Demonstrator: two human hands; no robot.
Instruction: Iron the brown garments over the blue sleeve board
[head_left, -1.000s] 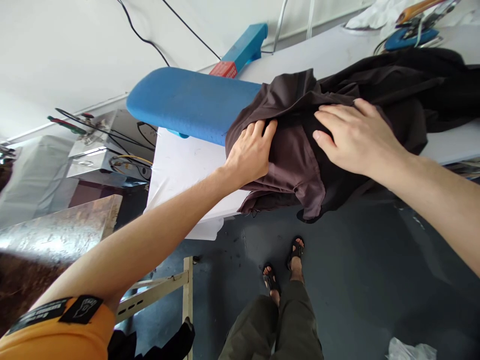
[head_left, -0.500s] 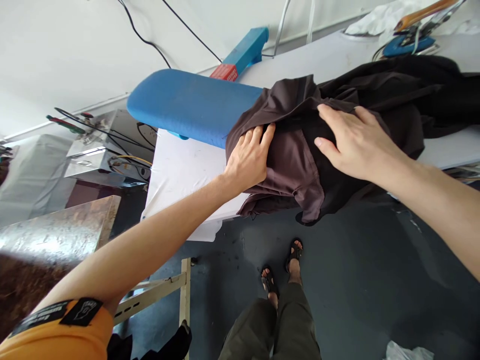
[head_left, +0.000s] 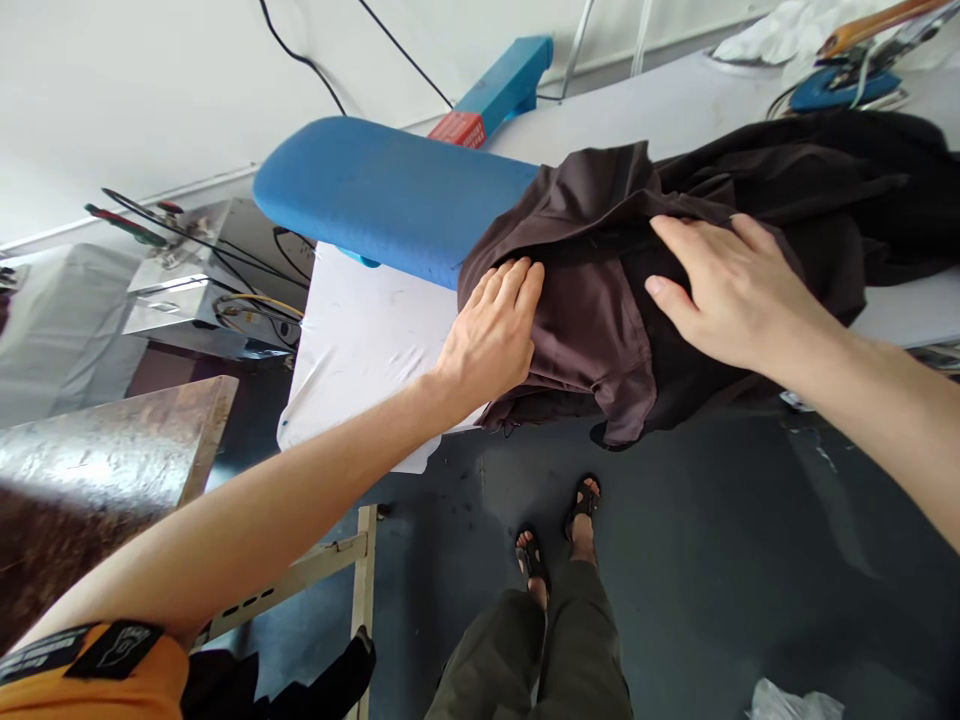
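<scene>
A dark brown garment (head_left: 581, 320) with a black lining is draped over the right part of a blue padded pressing arm (head_left: 390, 195). Its folds hang past the front edge of the white table. My left hand (head_left: 491, 325) lies on the near side of the cloth, fingers stretched out side by side, tips at a folded edge; its thumb is hidden. On the black part to the right rests my right hand (head_left: 731, 285), thumb and fingers apart. Some of its fingertips touch the fold along the top.
An iron (head_left: 847, 85) with a wooden handle stands at the back right beside white cloth (head_left: 772, 40). Behind the pressing arm is its blue metal base (head_left: 506, 85). At left are a metal box (head_left: 202, 310) with cables and a wooden board (head_left: 112, 450). A pale frame (head_left: 364, 580) stands below.
The camera view has shifted slightly. My left hand has flattened a little on the garment, while my right hand stays at nearly the same place on the cloth.
</scene>
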